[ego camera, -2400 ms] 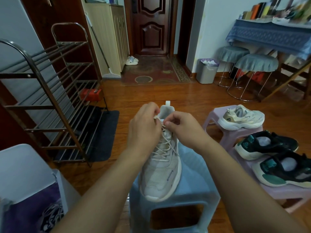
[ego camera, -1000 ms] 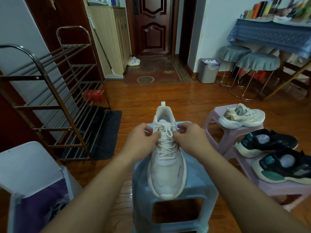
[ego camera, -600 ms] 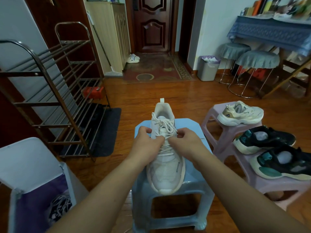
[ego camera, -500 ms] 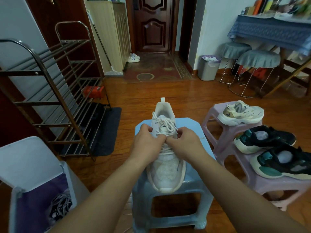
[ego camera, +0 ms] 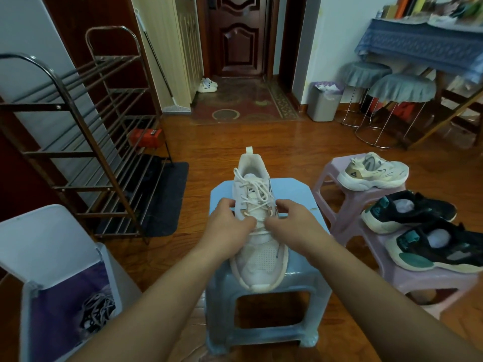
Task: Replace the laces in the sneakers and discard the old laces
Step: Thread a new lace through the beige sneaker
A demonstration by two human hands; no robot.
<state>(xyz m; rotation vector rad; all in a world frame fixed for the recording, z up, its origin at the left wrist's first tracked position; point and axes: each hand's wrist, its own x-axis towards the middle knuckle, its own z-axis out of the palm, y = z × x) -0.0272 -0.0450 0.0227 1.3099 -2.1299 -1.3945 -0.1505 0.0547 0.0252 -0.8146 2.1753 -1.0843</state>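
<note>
Beyond my fingers on the left stands the metal shoe rack [ego camera: 78,142]. Under my wrists is the blue stool [ego camera: 264,304], and the white sneaker [ego camera: 257,231] lies along it lengthwise, toe toward me, heel and pull tab pointing away toward the door. Down by my left forearm the open bin [ego camera: 52,288] holds a tangle of old laces [ego camera: 98,309]. Off to my right, the pink stools [ego camera: 366,231] carry a cream sneaker [ego camera: 372,171] and two black sneakers [ego camera: 423,231]. My left hand [ego camera: 227,226] and right hand [ego camera: 292,223] curl over the sneaker's middle, fingertips nearly meeting, pinching the white lace [ego camera: 254,194] crossings there.
</note>
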